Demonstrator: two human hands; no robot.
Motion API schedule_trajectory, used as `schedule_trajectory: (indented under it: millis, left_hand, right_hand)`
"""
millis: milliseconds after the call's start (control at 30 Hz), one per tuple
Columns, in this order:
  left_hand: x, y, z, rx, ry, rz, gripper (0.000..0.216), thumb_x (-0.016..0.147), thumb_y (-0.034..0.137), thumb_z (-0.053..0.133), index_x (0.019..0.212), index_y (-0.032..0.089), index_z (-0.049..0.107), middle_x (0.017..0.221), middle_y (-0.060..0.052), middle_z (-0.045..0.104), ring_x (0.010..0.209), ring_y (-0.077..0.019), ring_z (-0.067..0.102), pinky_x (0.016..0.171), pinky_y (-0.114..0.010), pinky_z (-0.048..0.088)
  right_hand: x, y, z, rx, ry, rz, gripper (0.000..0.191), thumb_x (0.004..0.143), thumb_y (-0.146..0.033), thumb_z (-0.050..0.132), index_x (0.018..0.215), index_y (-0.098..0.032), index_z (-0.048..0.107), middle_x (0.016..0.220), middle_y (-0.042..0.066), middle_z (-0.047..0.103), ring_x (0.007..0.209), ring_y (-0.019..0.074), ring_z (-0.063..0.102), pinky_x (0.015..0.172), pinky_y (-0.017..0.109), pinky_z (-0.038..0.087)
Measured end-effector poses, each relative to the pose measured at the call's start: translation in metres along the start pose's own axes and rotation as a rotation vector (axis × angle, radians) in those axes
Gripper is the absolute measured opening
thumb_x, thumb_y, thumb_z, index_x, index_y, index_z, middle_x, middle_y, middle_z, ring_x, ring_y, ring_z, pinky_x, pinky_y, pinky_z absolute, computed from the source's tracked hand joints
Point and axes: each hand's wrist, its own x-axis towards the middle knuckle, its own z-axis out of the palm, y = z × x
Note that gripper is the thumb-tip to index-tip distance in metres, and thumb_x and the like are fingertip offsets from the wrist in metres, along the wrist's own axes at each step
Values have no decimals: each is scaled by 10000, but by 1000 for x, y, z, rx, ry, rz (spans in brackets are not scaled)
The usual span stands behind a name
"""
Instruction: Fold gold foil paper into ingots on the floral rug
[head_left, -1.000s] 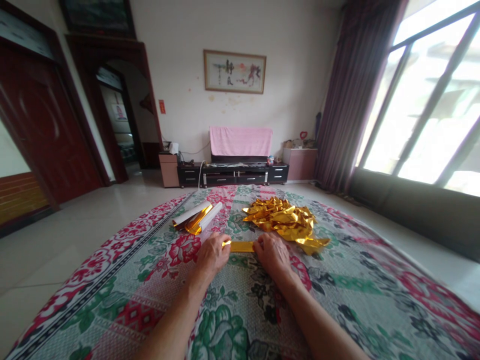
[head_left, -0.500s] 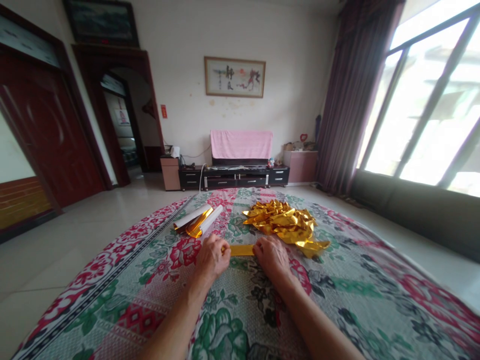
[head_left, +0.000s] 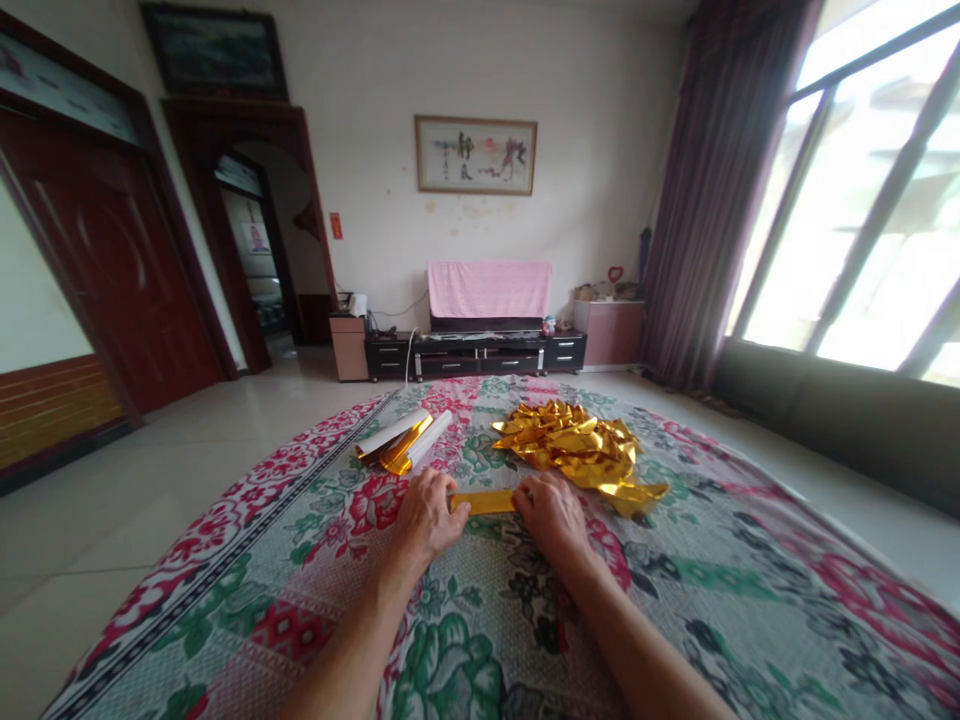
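Observation:
A narrow folded strip of gold foil paper [head_left: 486,502] stretches between my two hands, low over the flowered tablecloth [head_left: 420,600]. My left hand [head_left: 429,515] pinches its left end, the thumb pointing along the strip. The right end is gripped by my right hand [head_left: 553,515], whose fingers hide that tip. Just beyond the right hand lies a heap of folded gold foil pieces [head_left: 574,445]. Ahead of the left hand rest curled sheets of gold paper with white backs [head_left: 405,442].
Past the round table's far edge stands a low black TV cabinet [head_left: 480,360], with a pink cloth [head_left: 489,290] over the screen. Purple curtains [head_left: 694,200] and a bright window are on the right. A red door [head_left: 112,260] is at the left.
My left thumb has straightened along the strip. Both hands still hold its ends in about the same place, and the whole view has shifted slightly.

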Motion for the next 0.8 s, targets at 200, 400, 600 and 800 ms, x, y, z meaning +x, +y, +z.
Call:
schedule_trajectory:
  millis: [200, 400, 600, 800]
  left_hand:
    - [-1, 0, -1, -23, -5, 2, 194, 667, 224, 605, 848, 172, 557, 861, -55, 534, 896, -210, 512, 848, -358, 412]
    - [0, 6, -11, -53, -88, 6, 93, 673, 214, 618, 764, 195, 609, 852, -38, 531, 878, -184, 509, 845, -331, 403]
    - [0, 6, -14, -65, -148, -12, 78, 667, 234, 630, 732, 193, 623, 858, -37, 532, 875, -178, 509, 840, -328, 403]
    - [0, 0, -10, -63, -147, 25, 222, 673, 269, 619, 875, 175, 621, 917, -65, 544, 901, -201, 505, 848, -356, 410]
  right_hand:
    - [0, 1, 2, 8, 14, -4, 241, 832, -316, 443, 756, -214, 649, 835, 57, 605, 839, 177, 518, 689, 250, 325]
    - [1, 1, 1, 17, 9, -2, 235, 824, -314, 453, 757, -217, 656, 840, 58, 612, 840, 176, 525, 687, 249, 328]
    - [1, 2, -1, 25, -10, -5, 243, 827, -308, 443, 760, -216, 658, 848, 59, 612, 849, 175, 530, 698, 247, 334]
    - [2, 3, 0, 7, 13, -38, 218, 823, -309, 454, 850, -218, 650, 869, 59, 602, 850, 170, 523, 708, 241, 334]
